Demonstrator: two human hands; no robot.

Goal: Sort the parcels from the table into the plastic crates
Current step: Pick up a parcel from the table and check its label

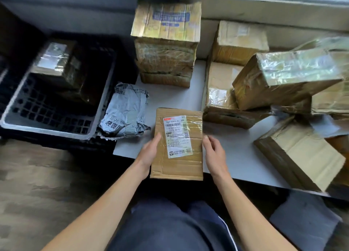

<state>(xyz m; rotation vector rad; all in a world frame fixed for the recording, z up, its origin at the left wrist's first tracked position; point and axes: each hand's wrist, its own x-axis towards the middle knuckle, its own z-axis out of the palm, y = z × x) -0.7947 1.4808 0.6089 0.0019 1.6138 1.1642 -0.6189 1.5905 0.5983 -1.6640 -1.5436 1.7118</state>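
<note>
1. Head view: flat parcel [178,145], cardboard with a white shipping label up, lies at the near edge of the white desk [170,99], its near end past the edge.
2. Left hand [149,153]: fingers straight, flat along the parcel's left edge.
3. Right hand [214,152]: at the parcel's right edge, fingers curled, thumb tip on the edge. Can't tell if it actually grips.
4. Crumpled grey mailer bag [125,112] just left of the parcel, at the desk's left edge.
5. Dark plastic crate [56,111] left of the desk, one taped box [58,65] inside it.
6. Tall taped carton [166,42] at the desk's far side.
7. Heap of taped cartons [283,77] on the right, some tilted.
</note>
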